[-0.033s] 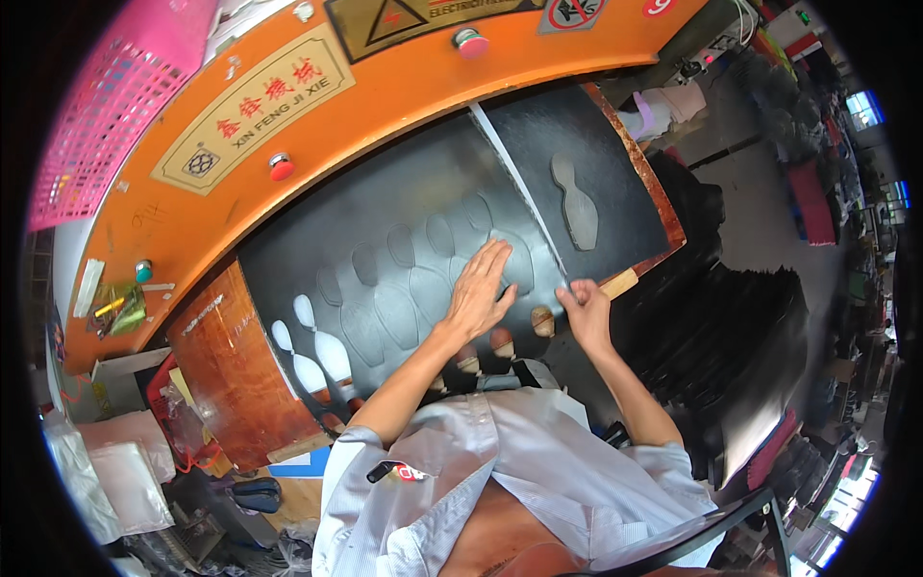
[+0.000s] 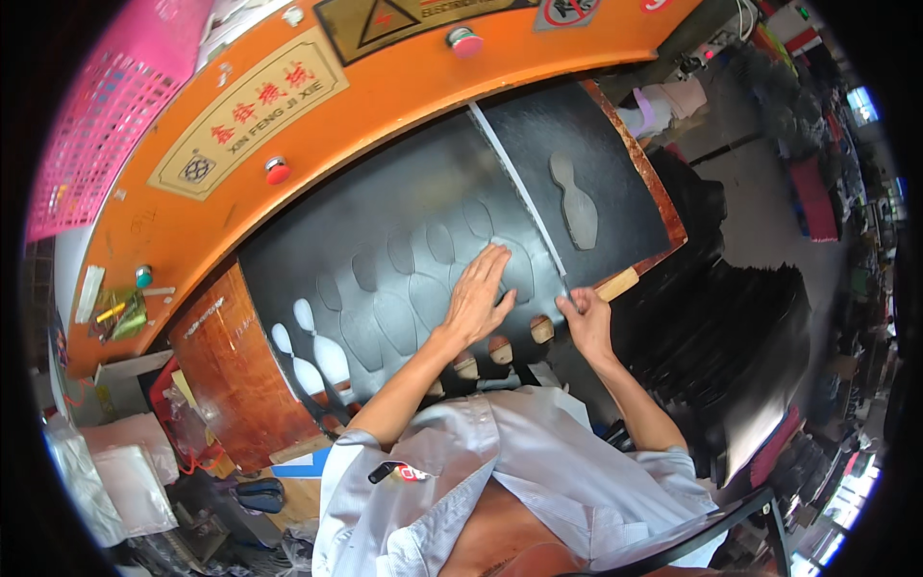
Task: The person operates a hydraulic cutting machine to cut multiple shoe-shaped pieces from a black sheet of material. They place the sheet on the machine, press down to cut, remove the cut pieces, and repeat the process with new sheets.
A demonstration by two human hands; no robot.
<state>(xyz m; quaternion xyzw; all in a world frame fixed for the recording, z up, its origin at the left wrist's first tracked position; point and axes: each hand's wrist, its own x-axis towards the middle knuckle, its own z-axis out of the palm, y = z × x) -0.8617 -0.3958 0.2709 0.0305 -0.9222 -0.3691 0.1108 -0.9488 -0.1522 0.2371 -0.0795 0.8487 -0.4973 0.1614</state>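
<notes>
Black sheet point(image 2: 385, 202) lies beneath left hand point(image 2: 477, 293), apparently touching

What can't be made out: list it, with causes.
Head view throughout:
Part of the black sheet beneath the left hand: covered by that hand.
Whatever the right hand may pinch: covered by that hand.
Pink basket: cut off by the upper edge.
Black pile at right: layers blurred.

workshop, orange machine point(image 2: 404, 108), marked black sheet point(image 2: 385, 197)
</notes>
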